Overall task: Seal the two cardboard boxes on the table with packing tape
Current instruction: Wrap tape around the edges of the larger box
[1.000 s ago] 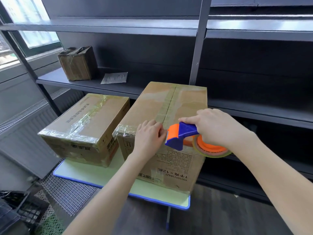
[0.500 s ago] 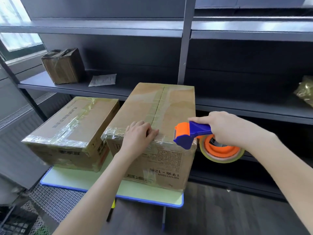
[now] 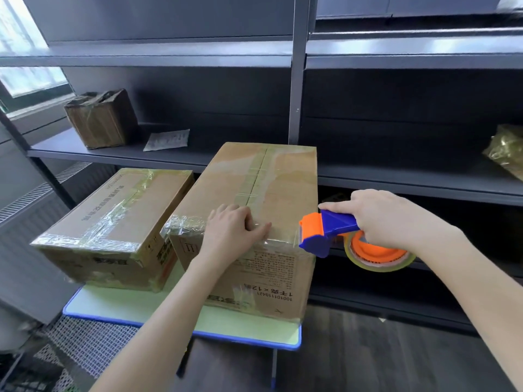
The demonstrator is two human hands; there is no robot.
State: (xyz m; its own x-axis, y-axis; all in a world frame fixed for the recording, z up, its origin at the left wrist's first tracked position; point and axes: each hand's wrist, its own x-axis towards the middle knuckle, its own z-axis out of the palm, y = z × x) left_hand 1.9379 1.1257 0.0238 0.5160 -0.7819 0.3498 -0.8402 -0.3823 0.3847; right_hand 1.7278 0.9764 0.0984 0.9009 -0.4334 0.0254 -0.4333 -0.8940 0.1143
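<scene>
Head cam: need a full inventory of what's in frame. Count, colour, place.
left box: 1, brown, taped, left on the table
right box: 1, brown, right on the table
table: 1, pale green top, blue edge, under both boxes
tape dispenser: 1, blue and orange, at the right box's near right corner
tape roll: 1, orange core, on the dispenser
small box: 1, dark brown, shelf, left
paper slip: 1, whitish, shelf, beside the small box
crinkled wrap: 1, yellowish, shelf, far right
shelving: 1, dark grey, behind the table
left hand: presses the right box's near top edge
right hand: grips the tape dispenser
</scene>
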